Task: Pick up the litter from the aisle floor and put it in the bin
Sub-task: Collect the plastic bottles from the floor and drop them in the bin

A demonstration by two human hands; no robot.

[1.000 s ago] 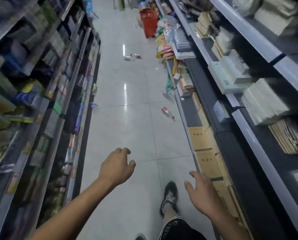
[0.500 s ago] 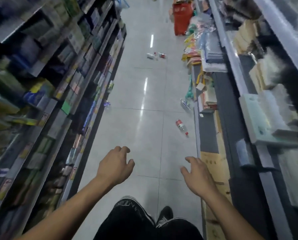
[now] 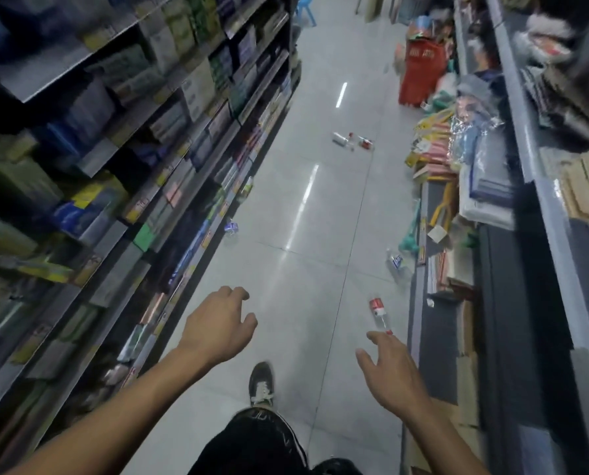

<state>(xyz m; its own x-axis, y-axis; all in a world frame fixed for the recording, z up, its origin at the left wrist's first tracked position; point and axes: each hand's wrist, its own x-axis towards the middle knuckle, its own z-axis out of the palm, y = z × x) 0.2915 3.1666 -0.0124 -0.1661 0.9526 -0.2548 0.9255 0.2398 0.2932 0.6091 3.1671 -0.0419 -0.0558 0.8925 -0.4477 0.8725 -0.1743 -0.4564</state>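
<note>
Your left hand (image 3: 217, 329) hangs over the floor with its fingers curled loosely inward and holding nothing; your right hand (image 3: 390, 371) is spread, fingers apart and empty, its fingertips just short of the red cap of a clear plastic bottle (image 3: 378, 313) with a red label, lying on its side near the right shelving base. The floor (image 3: 303, 286) is glossy pale tile with thin dark grout lines and streaks of ceiling light; another clear bottle (image 3: 396, 264) lies further on against the right edge; a crumpled blue wrapper (image 3: 231, 228) sits by the left shelf foot; a cluster of small bottles (image 3: 351, 140) lies mid-aisle beyond. A red bin (image 3: 420, 75) stands far down on the right. Packed shelves wall both sides; the middle strip of tile is open; your dark shoe (image 3: 261, 385) is planted between your hands.
</note>
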